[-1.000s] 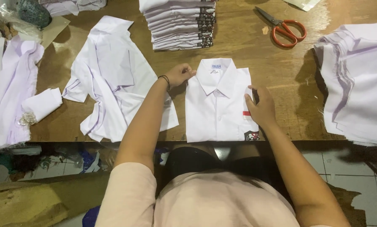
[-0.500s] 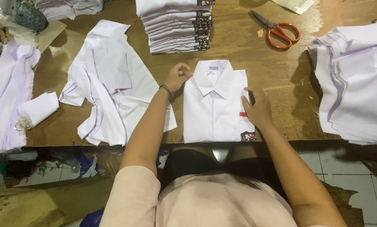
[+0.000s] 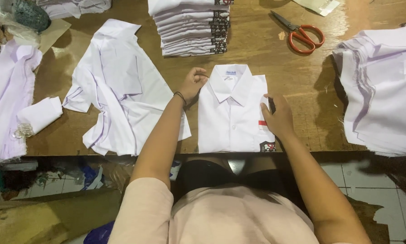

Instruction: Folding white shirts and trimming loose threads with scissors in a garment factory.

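Your fingers are curled on your left hand [image 3: 193,82] and spread flat on your right hand [image 3: 277,116], both touching the folded white shirt [image 3: 232,113] on the wooden table [image 3: 302,77].

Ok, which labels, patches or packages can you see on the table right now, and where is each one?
Neck label: inside the collar of the folded white shirt, small pale rectangle.
Red strip: on that shirt's chest, under the right hand.
Dark patterned patch: shirt's lower right corner, black with red.
Dark patches: down the right edge of the folded shirt stack.
Clear plastic bag: top left corner, crumpled.
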